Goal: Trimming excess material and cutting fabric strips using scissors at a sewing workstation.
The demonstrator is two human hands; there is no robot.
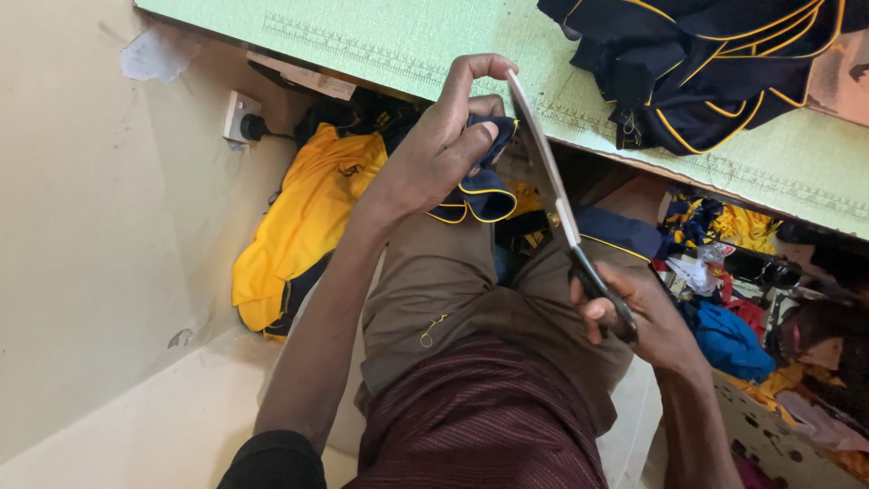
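Note:
My left hand (444,145) grips a small navy fabric piece with yellow piping (480,186), held up over my lap near the table's edge. My right hand (634,317) is closed around the black handles of large scissors (552,195). Their long blades point up toward my left fingertips and lie against the top edge of the fabric piece. Whether the blades are parted is hard to tell. Another navy strip with yellow piping (620,234) lies on my right thigh.
A green cutting mat with ruler marks (407,41) covers the table ahead, with a heap of navy and yellow-piped garments (706,63) on it. Yellow cloth (303,226) lies under the table by a wall socket (240,118). Mixed coloured scraps (733,317) pile at the right.

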